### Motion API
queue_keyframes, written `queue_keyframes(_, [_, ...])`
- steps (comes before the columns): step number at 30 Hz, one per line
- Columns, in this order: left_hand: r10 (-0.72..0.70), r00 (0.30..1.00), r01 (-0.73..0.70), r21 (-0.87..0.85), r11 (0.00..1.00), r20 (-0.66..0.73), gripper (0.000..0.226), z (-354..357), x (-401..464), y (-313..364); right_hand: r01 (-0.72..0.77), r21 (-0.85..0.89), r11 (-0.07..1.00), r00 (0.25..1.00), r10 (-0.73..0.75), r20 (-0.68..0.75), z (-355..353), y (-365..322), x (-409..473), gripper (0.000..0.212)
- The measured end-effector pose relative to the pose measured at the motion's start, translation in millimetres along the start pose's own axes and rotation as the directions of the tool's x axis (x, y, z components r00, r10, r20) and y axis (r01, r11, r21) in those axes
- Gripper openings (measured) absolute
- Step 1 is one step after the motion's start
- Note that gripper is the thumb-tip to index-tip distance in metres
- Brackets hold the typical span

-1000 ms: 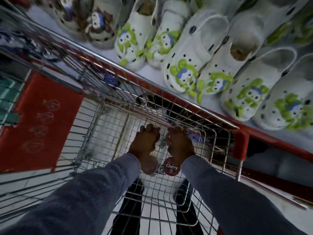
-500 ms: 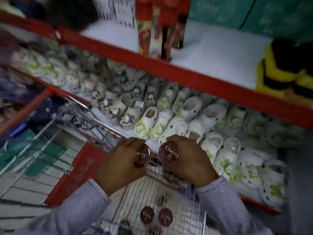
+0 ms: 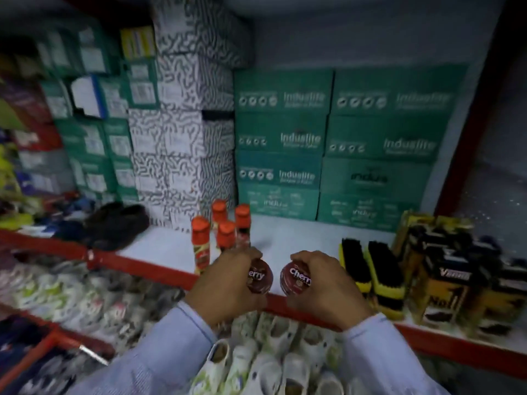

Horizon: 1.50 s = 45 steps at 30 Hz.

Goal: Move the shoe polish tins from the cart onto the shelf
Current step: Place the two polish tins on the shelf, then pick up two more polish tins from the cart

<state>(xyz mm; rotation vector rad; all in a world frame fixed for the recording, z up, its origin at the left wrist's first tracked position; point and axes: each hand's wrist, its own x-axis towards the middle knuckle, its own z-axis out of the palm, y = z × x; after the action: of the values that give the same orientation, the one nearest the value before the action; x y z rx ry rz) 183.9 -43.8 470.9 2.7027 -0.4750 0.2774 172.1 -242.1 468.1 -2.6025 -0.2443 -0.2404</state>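
Two round dark-red shoe polish tins with white "Cherry" lettering were held up side by side at the front edge of the white shelf with a red rim [image 3: 159,266]. The left hand [image 3: 228,286] was clenched around the left tin [image 3: 258,276], fingers wrapped over its top and side, the lid tilted towards the camera. The right hand [image 3: 328,286] gripped the right tin [image 3: 295,279] in the same way. The tins were near each other but apart, both above the red rim and not resting on the shelf board. Both arms wore pale blue sleeves [image 3: 171,346].

Just behind the left hand stood four bottles with orange caps [image 3: 221,226] in a tight cluster. To the right of the right hand lay two black-bristled brushes with yellow backs [image 3: 370,269], and beyond them yellow-and-black cartons [image 3: 445,275]. Stacked green cardboard boxes marked "induslite" [image 3: 328,143] filled the back of the shelf, beside a column of white boxes with black squiggle print [image 3: 182,132]. A pair of dark shoes [image 3: 117,226] lay on the shelf to the left. White clogs with green decoration [image 3: 256,363] crowded the lower tier beneath the hands.
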Motion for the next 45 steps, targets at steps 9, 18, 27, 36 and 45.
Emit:
queue_keyframes(9, [-0.073,0.983,0.068,0.033,0.997,0.167,0.069,58,127,-10,-0.19,-0.035,0.981,0.976,0.192,0.101,26,44,100,0.073])
queue_keyframes(18, [-0.126,0.959,0.12,0.04,0.992,0.254,0.065,89,154,-28,-0.25,-0.168,0.953,0.949,0.276,0.153,49,69,130,0.072])
queue_keyframes(27, [0.039,0.999,-0.045,0.186,0.981,0.038,0.074,59,78,-4,-0.041,-0.104,0.994,0.999,0.039,-0.021,37,44,59,0.085])
queue_keyframes(36, [0.151,0.965,-0.093,0.258,0.962,-0.213,0.076,148,-125,-32,0.136,-0.168,0.976,0.962,-0.171,-0.212,137,33,-105,0.09])
queue_keyframes(45, [-0.222,0.89,0.115,0.276,0.954,0.398,0.091,301,-286,-94,0.02,-0.162,0.987,0.933,0.039,0.358,308,82,-242,0.093])
